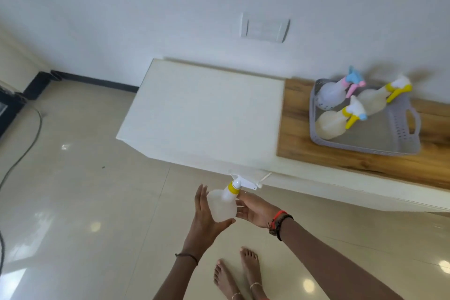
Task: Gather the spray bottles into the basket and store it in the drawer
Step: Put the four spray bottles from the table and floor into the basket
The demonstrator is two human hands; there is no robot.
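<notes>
A clear spray bottle (pixel 222 206) with a yellow collar and white trigger head is held low in front of the cabinet. My left hand (pixel 203 221) cups its body from the left and below. My right hand (pixel 255 212) touches its right side with fingers spread. A grey perforated basket (pixel 403 134) stands on the wooden top at the right. Three spray bottles lie in it: one with a pink and blue head (pixel 333 94), and two with yellow triggers (pixel 332 123) (pixel 373 101).
A white cabinet top (pixel 202 114) stretches left of the wooden surface (pixel 299 143). A wall plate (pixel 264 28) is above it. Glossy tiled floor lies below, with a cable (pixel 22 153) at the left and my bare feet (pixel 241 273) near the bottom.
</notes>
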